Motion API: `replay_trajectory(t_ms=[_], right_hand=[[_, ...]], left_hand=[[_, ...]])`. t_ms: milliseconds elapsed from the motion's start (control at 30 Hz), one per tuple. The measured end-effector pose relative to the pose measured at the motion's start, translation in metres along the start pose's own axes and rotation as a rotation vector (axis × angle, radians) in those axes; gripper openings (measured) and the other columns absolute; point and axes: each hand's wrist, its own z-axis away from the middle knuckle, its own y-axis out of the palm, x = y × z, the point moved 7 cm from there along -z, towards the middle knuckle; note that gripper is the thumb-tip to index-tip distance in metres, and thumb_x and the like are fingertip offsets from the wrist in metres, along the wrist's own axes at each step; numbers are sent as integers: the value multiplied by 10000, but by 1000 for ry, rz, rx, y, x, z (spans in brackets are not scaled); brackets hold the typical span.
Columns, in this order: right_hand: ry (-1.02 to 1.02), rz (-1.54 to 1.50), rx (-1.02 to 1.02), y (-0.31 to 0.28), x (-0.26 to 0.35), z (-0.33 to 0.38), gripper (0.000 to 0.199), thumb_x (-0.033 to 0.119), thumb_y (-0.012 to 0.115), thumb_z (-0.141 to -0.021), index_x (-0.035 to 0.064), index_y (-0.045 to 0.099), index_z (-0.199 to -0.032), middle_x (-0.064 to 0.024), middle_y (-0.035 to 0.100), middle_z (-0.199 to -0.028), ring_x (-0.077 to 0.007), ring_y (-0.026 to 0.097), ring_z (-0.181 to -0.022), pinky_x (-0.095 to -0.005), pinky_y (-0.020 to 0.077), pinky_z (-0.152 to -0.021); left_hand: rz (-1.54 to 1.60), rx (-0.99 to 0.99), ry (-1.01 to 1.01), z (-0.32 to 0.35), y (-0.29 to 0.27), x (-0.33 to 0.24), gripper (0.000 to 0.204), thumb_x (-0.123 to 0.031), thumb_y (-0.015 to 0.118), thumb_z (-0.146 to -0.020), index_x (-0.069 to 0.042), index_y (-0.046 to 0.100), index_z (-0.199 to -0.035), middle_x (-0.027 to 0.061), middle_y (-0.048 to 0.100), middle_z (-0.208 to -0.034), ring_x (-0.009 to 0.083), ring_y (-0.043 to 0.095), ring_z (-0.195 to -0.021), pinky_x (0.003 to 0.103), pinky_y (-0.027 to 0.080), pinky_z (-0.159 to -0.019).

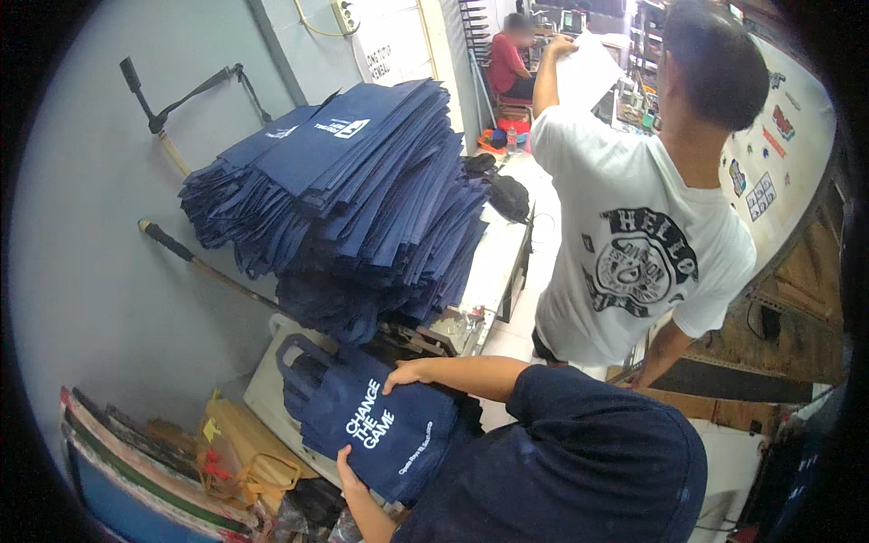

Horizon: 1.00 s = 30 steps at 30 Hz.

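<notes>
A small stack of navy tote bags (415, 425) with white print lies tilted in front of me, its looped handles at the upper left. My right hand (405, 373) grips the stack's upper right edge, thumb on the top bag. At the lower left edge, my left hand (348, 462) is closed on the same stack, with the fingers partly out of sight underneath. Behind it rises a tall, uneven pile of navy bags (371, 195), touched by neither hand. A pale seat-like surface (272, 394) shows beneath the held bags.
A person in a white shirt (652, 226) stands at the right, holding up a white sheet (590, 74). Farther back sits a person in red (509, 63). Bars with dark grips (167, 237) jut out by the left wall. A yellow bag (240, 443) and leaning frames (136, 471) are lower left.
</notes>
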Motion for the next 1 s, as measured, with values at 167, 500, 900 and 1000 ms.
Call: replay_trajectory(t_ms=[167,500,900,1000], right_hand=[[-280,266,-86,3,49,46,1121,350,781,-599,9,145,-1458,-263,349,-1413,-363,365,-1306,-389,332,-1065],[-1111,151,67,-43,59,183,1124,302,806,-639,55,92,-1470,-216,334,-1424,-310,343,-1315,-390,248,-1100],[-339,245,198,-147,-218,156,859,266,829,-653,15,403,-1356,-165,469,-1352,-278,439,-1232,-370,356,-1037],[-41,438,8,-214,-389,97,870,308,823,-646,18,409,-1355,-176,484,-1340,-296,451,-1232,-373,360,-1038]], left_hand=[[49,-32,35,29,14,3,722,-421,639,-663,-2,496,-1232,146,569,-1163,307,567,-962,408,461,-838],[279,161,517,119,73,-25,771,-61,656,-610,-20,393,-1334,181,504,-1253,357,521,-1124,497,433,-982],[-1183,-204,778,262,238,-39,864,-212,856,-393,4,518,-1159,194,606,-1063,337,583,-1008,403,427,-929],[-1534,-47,512,240,293,-11,846,-252,860,-415,-25,528,-1160,241,603,-1042,397,581,-975,430,448,-878]])
